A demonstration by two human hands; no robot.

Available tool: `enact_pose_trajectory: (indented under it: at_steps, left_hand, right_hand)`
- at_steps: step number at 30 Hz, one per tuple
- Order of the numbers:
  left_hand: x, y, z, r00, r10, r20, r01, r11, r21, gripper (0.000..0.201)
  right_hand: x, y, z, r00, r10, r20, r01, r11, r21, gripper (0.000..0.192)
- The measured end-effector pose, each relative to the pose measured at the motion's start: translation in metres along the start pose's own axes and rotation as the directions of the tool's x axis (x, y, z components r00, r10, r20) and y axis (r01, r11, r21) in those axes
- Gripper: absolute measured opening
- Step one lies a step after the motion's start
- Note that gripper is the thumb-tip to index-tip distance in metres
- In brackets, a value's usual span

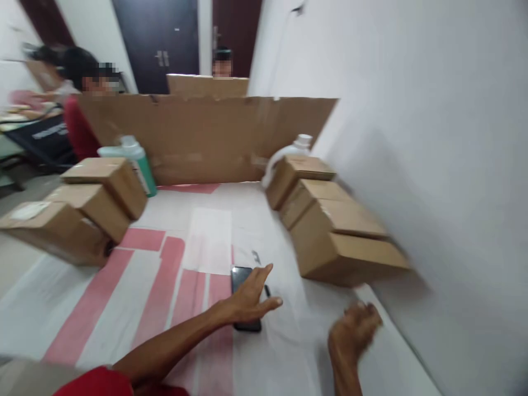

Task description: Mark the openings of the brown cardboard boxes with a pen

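Observation:
My left hand reaches over a dark smartphone that lies on the table, covering its middle. The thumb and forefinger are spread apart, and nothing shows between them. Close by the fingers is a small thin black object, partly hidden and too small to name. Farther right, near the wall side of the table, my right hand is raised and smeared by motion. Its fingers look bent, but whether they hold anything cannot be made out. A white sheet lies flat beyond the phone.
Cardboard boxes line the left and right sides. Behind them stand a green-and-white bottle and a white jug. A cardboard panel closes the far edge; a white wall is at right. Other people sit beyond.

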State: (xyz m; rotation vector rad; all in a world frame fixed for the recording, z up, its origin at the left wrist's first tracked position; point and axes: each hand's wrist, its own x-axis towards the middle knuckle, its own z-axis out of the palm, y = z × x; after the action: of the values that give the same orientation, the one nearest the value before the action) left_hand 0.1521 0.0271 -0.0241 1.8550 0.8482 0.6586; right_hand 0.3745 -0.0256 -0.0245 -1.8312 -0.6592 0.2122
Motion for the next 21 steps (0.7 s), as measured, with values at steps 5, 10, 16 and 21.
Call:
enact_pose_trajectory:
  at_steps: [5, 10, 16, 21]
  left_hand:
    - [-0.129, -0.018, -0.111, 0.654, 0.141, -0.743, 0.259, 0.881, 0.396, 0.078]
    - [-0.216, -0.015, -0.268, -0.129, 0.447, -0.885, 0.625, 0.73, 0.277, 0.099]
    - [-0.263, -0.054, -0.348, -0.261, -0.157, -0.952, 0.363, 0.898, -0.247, 0.098]
    - [-0.267, -0.084, -0.312, -0.024, -0.33, -0.944, 0.293, 0.9, -0.322, 0.107]
  right_hand:
    - [-0.126, -0.023, 0.023, 0.959, -0.11, 0.262, 0.097, 0.993, 0.061, 0.054]
    - [-0.206, -0.069, 0.092, 0.545, -0.366, 0.755, 0.192, 0.93, 0.312, 0.037]
    - [-0.265, -0.135, 0.185, 0.058, -0.541, 0.839, 0.139, 0.837, 0.53, 0.033]
    - [-0.312, -0.182, 0.258, -0.068, -0.507, 0.859, 0.027, 0.86, 0.51, 0.06]
